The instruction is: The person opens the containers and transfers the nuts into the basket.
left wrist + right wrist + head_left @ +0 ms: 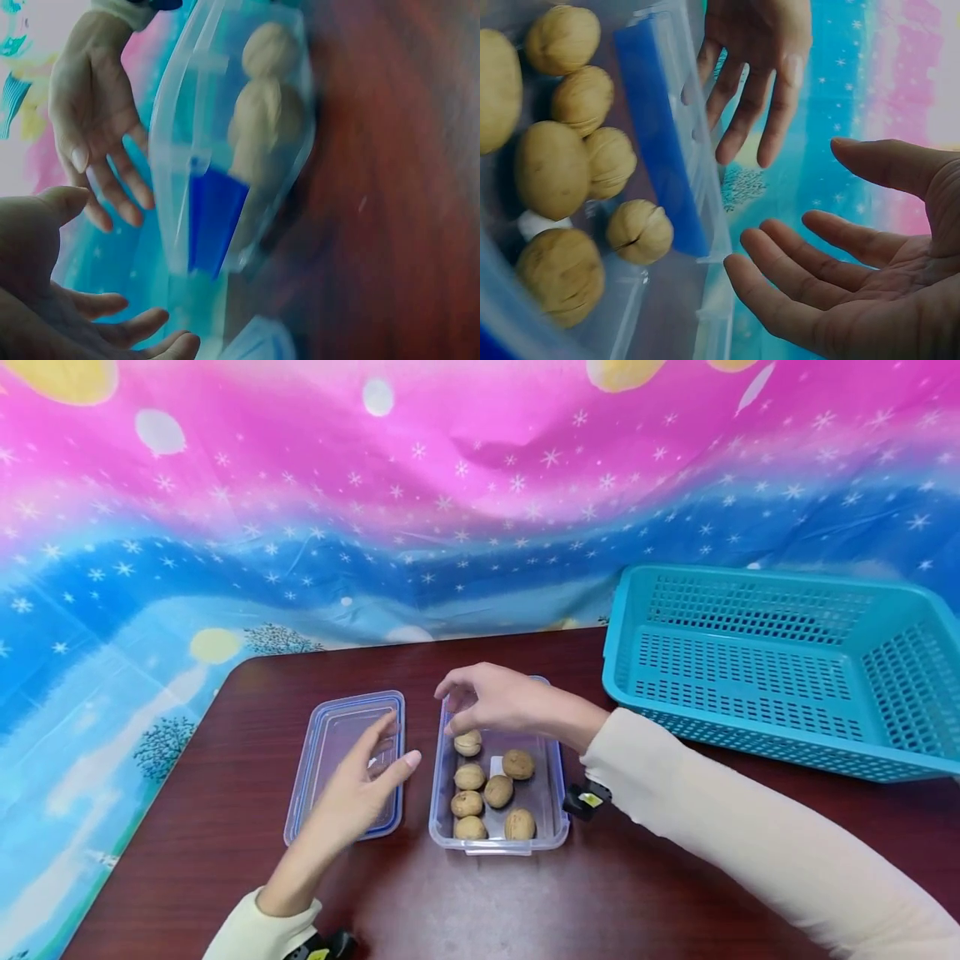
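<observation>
A clear plastic box (551, 781) stands uncovered on the table with several walnuts (498, 792) inside. Over the back part of the box hovers my right hand (498, 697), its fingers loosely bent and nothing between them; it hides the box's far end. To the left of the box lies a clear lid (333, 739) with a blue seal along its edge. Above this lid is my left hand (356, 793), thumb and fingers spread apart and holding nothing. In the right wrist view, the right hand (862, 285) shows an empty palm beside the box's wall and blue clip (660, 135).
A large turquoise basket (750, 714) with perforated walls stands at the back right, close to the right forearm. Behind the dark wooden table (495, 902) hangs a pink and blue patterned cloth (480, 502).
</observation>
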{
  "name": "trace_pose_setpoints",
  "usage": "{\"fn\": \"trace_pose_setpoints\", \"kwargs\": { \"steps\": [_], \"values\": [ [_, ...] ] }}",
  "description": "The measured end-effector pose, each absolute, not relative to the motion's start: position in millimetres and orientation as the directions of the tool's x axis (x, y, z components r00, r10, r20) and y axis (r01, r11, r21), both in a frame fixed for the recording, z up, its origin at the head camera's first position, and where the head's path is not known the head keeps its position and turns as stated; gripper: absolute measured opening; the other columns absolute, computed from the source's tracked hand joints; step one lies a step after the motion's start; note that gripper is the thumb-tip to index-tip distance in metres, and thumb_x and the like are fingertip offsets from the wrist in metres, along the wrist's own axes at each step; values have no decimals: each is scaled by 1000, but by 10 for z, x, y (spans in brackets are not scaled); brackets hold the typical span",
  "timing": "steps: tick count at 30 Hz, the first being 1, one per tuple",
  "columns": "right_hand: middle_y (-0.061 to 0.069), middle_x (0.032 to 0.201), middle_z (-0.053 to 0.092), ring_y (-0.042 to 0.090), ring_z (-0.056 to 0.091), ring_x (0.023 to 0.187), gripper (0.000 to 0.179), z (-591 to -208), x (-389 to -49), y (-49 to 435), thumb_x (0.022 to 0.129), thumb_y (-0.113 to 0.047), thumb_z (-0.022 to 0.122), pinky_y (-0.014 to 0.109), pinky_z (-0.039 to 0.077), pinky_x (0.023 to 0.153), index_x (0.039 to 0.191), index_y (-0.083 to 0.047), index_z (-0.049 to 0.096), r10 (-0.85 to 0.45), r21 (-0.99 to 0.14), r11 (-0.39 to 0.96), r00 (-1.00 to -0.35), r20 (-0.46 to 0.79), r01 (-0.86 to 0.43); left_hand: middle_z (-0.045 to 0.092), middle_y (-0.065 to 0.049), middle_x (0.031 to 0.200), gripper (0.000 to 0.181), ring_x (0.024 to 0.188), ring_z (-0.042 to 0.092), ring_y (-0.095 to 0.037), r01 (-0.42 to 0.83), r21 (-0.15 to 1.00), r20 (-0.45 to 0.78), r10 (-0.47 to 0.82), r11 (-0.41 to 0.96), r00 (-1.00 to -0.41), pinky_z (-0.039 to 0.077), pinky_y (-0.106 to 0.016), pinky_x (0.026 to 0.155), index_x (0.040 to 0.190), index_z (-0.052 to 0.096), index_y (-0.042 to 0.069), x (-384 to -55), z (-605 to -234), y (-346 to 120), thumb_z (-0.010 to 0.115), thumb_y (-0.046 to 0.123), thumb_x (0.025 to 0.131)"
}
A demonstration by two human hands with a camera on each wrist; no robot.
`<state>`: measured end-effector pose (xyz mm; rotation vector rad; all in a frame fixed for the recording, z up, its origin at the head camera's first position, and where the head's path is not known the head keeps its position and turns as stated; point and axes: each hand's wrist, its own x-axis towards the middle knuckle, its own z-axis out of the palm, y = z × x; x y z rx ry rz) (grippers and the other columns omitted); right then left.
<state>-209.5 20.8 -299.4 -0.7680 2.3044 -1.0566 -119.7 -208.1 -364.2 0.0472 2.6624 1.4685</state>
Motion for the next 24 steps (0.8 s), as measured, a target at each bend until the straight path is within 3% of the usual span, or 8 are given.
{"fn": "trace_pose_setpoints", "kwargs": {
  "steps": [6,11,20,24],
  "values": [
    [19,137,67,30,67,125,48,-3097,-2030,365,96,-10,71,39,53,106,141,1,60,-672,-819,500,-722,-163,-281,40,-19,164,78,150,41,-41,9,870,-53,112,493,-992,39,-60,118,166,28,16,-1037,-3718,-1869,71,27,101],
    [17,140,66,32,66,127,46,-3208,-1996,445,97,-9,69,44,54,105,142,-2,61,-639,-826,503,-753,-158,-253,41,-17,164,83,150,43,-38,37,883,-24,124,468,-992,39,-61,118,166,29,17,-988,-3815,-1768,75,25,97],
    [16,128,71,31,69,122,41,-3459,-1980,471,94,-5,71,43,55,104,135,0,64,-644,-817,478,-762,-75,-324,41,-17,163,102,146,47,-34,27,912,-42,159,409,-986,41,-57,116,169,19,17,-876,-3937,-1640,84,23,90],
    [16,124,72,32,69,120,40,-3536,-1982,440,93,-3,72,42,56,102,133,1,65,-629,-808,481,-776,-49,-339,40,-18,163,110,142,51,-36,1,920,-69,165,391,-984,46,-56,112,170,15,23,-831,-3965,-1616,87,24,87]
  ]
}}
